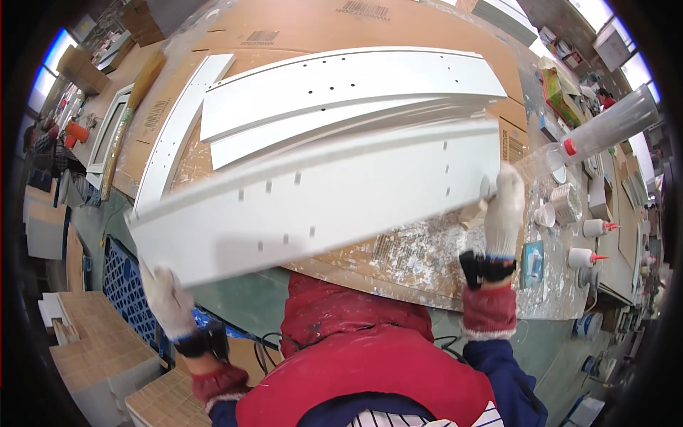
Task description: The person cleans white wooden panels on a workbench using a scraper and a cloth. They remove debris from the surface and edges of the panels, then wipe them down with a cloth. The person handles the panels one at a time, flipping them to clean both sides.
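Note:
A long white panel (334, 192) with several small dark holes is held up in front of me, slanting lower on the left and blurred by motion. My left hand (171, 302), in a white work glove, grips its lower left corner; the fingers are partly hidden behind it. At the right end my right hand (504, 213), gloved too, is closed on the panel's edge. Beyond it, more white panels (398, 78) lie stacked on cardboard, holes showing in the top one. A narrower white strip (174, 135) with holes lies left of the stack.
Paint-spattered cardboard (420, 249) covers the worktable. Along its right side stand a clear plastic tube (612, 124), a white tub (565, 203), white squeeze bottles with red tips (589, 257) and a blue box (532, 263). A blue plastic pallet (128, 285) and cartons (107, 334) are at lower left.

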A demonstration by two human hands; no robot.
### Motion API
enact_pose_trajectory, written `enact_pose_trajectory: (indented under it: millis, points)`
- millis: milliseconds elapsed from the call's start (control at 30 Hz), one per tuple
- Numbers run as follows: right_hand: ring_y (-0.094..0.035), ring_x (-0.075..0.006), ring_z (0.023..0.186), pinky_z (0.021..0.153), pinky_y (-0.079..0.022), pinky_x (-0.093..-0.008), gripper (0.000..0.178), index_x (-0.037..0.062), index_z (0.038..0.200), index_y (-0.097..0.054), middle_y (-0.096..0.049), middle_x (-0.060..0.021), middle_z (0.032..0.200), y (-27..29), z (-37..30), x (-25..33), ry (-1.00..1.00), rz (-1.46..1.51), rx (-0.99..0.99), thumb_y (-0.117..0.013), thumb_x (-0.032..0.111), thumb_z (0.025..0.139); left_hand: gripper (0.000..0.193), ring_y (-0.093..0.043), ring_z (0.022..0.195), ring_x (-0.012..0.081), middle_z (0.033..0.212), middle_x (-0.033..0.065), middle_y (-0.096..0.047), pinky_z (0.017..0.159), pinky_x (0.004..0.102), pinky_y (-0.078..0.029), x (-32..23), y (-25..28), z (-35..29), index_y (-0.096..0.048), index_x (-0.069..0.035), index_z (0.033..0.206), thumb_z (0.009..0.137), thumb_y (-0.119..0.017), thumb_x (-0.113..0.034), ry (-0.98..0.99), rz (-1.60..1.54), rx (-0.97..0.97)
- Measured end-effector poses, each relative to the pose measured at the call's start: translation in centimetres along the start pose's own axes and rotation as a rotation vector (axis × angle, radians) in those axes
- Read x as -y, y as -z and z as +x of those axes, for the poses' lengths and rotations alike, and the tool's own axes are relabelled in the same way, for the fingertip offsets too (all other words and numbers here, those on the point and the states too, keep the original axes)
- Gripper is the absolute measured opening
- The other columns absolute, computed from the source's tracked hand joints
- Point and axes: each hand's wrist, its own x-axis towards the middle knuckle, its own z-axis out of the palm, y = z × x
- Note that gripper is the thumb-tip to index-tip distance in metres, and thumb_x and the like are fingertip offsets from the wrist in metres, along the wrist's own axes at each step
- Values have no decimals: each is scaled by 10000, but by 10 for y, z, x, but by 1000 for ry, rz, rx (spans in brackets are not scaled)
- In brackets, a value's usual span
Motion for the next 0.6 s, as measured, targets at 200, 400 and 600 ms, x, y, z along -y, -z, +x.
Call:
enact_pose_trajectory:
  millis: [200, 400, 600]
  points:
    - [-549, -155, 997, 888, -440, -293, 411, -65, 1265, -506, -590, -100, 1131, 29, -98, -30, -244, -315, -27, -556, 175, 936, 708, -616, 989, 173, 1222, 103, -555, 839, 281, -533, 44, 1, -149, -252, 3, 1474, 819, -520, 24, 818, -886, -253]
    - [-559, -190, 1050, 939, -422, -306, 412, -48, 1241, -545, -608, -128, 1153, 29, -102, -19, -251, -606, 118, -596, 190, 909, 661, -640, 999, 182, 1210, 99, -577, 736, 282, -581, 50, -14, -183, -288, -45, 1470, 892, -608, -71, 978, -914, -203]
    - [-529, -272, 1182, 975, -442, -370, 487, 4, 1321, -495, -554, -184, 1287, 44, -30, -11, 240, -861, 64, -605, 221, 899, 436, -659, 969, 190, 1157, 110, -613, 651, 272, -601, 52, -19, -180, -470, -26, 1317, 930, -615, -166, 1135, -848, -376]
